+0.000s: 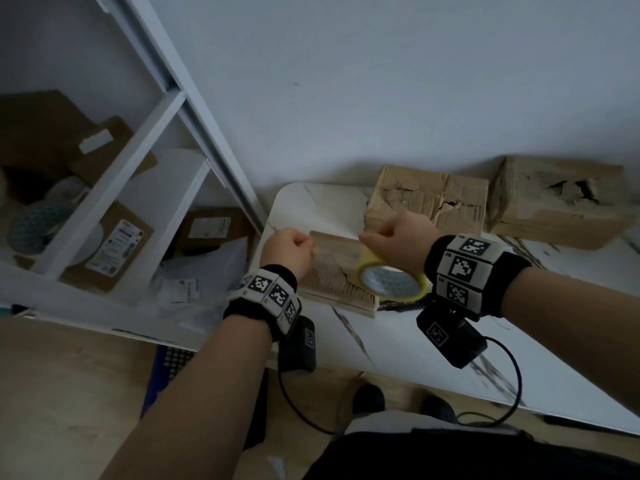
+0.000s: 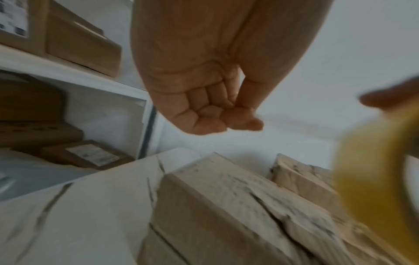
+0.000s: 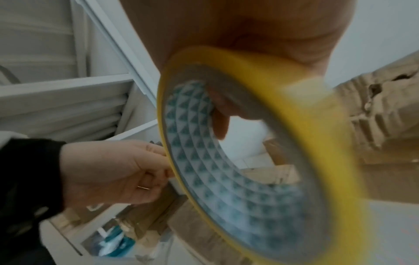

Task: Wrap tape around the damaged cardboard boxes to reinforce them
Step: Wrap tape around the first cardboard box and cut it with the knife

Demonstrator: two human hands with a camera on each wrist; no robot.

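A yellow tape roll (image 1: 390, 283) hangs above a flat, torn cardboard box (image 1: 329, 289) on the white marble table (image 1: 415, 341). My right hand (image 1: 379, 242) grips the roll (image 3: 249, 161), with fingers (image 3: 221, 116) hooked through its core. My left hand (image 1: 306, 247) is curled, and its thumb and fingers (image 2: 240, 118) pinch the free tape end. A clear strip of tape (image 1: 336, 244) stretches between the two hands over the box's far edge. The box (image 2: 226, 206) lies just below my left hand.
Two more crushed cardboard boxes (image 1: 429, 199) (image 1: 561, 199) stand at the back of the table by the wall. A white shelf unit (image 1: 145, 161) with labelled parcels stands to the left. Cables hang from both wrist cameras below the table's front edge.
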